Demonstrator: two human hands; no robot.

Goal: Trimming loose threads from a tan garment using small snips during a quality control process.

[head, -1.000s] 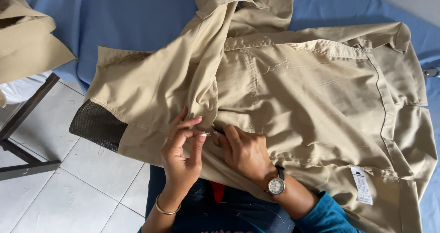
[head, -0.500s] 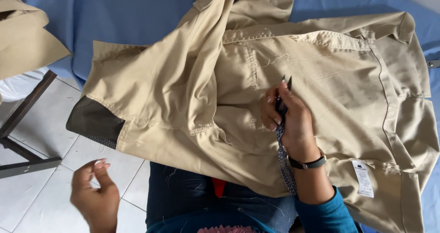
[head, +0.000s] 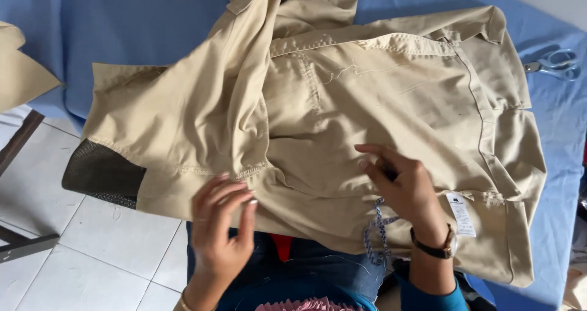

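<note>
Large khaki cotton garment [head: 379, 121] spread over blue-covered tabletop [head: 122, 23], hem overhanging edge. Left hand [head: 223, 225] open, fingertips at hem; right hand [head: 406, 185] pinching small dark tool, braided cord dangling. Risks: cord snagging, garment sliding floorward.

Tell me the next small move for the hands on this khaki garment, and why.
Probably bring the right hand across to the hem edge that the left hand touches. The right hand seems to hold a small dark tool with a beaded cord hanging from it, apart from the left, on the khaki garment.
</note>
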